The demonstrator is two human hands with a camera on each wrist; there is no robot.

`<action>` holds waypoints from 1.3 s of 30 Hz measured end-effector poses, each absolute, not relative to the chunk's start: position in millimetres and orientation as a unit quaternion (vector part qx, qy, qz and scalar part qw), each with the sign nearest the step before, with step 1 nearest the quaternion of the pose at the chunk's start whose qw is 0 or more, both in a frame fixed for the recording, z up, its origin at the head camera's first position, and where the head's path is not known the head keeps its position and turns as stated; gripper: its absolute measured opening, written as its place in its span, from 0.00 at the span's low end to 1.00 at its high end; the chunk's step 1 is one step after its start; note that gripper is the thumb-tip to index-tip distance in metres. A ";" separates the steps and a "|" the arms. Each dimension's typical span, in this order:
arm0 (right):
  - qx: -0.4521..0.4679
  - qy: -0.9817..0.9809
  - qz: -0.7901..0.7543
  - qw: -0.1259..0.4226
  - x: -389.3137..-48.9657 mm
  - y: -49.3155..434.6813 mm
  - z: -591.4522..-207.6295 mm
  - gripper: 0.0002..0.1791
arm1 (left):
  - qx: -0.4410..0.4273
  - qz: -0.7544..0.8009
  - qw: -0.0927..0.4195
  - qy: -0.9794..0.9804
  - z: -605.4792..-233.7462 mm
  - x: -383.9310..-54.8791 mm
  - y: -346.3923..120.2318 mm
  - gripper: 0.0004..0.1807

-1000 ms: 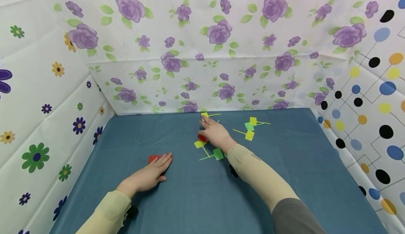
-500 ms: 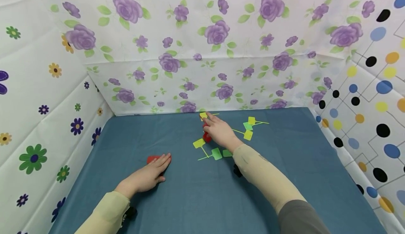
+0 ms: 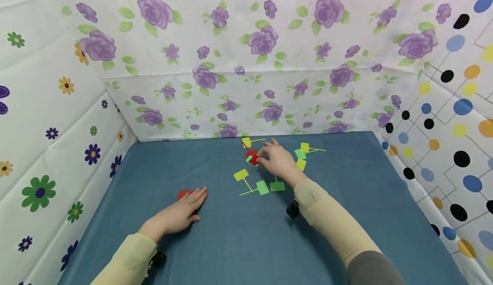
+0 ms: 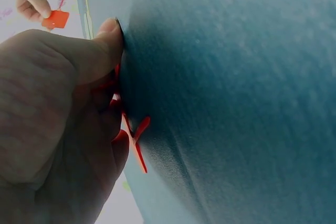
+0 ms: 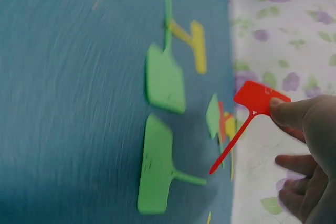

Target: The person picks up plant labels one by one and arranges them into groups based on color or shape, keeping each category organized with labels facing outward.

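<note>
My right hand (image 3: pixel 280 161) pinches a red T-shaped plant label (image 5: pixel 256 99) by its flat head between thumb and finger, above the far middle of the cloth; its pointed stem hangs down in the right wrist view. Close beside it lie another red label, a green label (image 5: pixel 212 116) and a yellow label (image 3: pixel 246 142). My left hand (image 3: pixel 181 212) rests with straight fingers on a red label (image 3: pixel 185 194) at the left of the cloth. In the left wrist view, red stems (image 4: pixel 137 145) stick out under that palm; how many labels it covers is hidden.
Nearer than the right hand lie a yellow label (image 3: pixel 241 174) and two green labels (image 3: pixel 262 187). Several yellow and green ones (image 3: pixel 304 147) overlap to its right. Flowered sheets (image 3: pixel 208 77) wall the blue cloth (image 3: pixel 231 242) at back and sides.
My right hand has moved to the right and now holds the red label pinched. Labels that it covered show. My left hand stays on the red label.
</note>
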State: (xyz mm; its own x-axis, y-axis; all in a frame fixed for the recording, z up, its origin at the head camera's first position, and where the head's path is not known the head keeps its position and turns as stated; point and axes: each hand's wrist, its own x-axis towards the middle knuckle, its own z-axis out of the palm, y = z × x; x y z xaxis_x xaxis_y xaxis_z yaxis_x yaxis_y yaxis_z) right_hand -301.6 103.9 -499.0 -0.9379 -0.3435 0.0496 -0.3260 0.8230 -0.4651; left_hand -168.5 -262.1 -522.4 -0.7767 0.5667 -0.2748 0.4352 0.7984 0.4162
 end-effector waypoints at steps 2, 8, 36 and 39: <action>-0.148 0.948 -0.282 0.025 -297.5 103.9 -498.5 0.10 | 0.271 0.167 0.196 0.927 -521.5 -168.4 -262.7 0.42; -0.112 0.922 -0.369 0.028 -280.2 99.0 -500.6 0.14 | 0.284 0.165 0.180 0.927 -521.1 -169.7 -263.2 0.40; -0.052 0.877 -0.478 0.009 -222.1 72.3 -518.0 0.12 | 0.285 0.175 0.188 0.924 -529.2 -170.5 -265.8 0.39; -0.047 0.871 -0.490 0.000 -219.6 70.4 -519.0 0.11 | 0.282 0.176 0.190 0.924 -530.4 -170.6 -268.0 0.39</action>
State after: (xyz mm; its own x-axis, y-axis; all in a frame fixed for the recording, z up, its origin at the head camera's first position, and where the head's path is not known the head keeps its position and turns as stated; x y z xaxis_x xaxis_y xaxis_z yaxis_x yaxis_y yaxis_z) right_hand -219.6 70.4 -519.0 -0.9957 -0.0808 0.0461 -0.0814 0.5160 -0.8527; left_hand -170.6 -268.0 -530.4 -0.7686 0.5882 -0.2514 0.4548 0.7789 0.4319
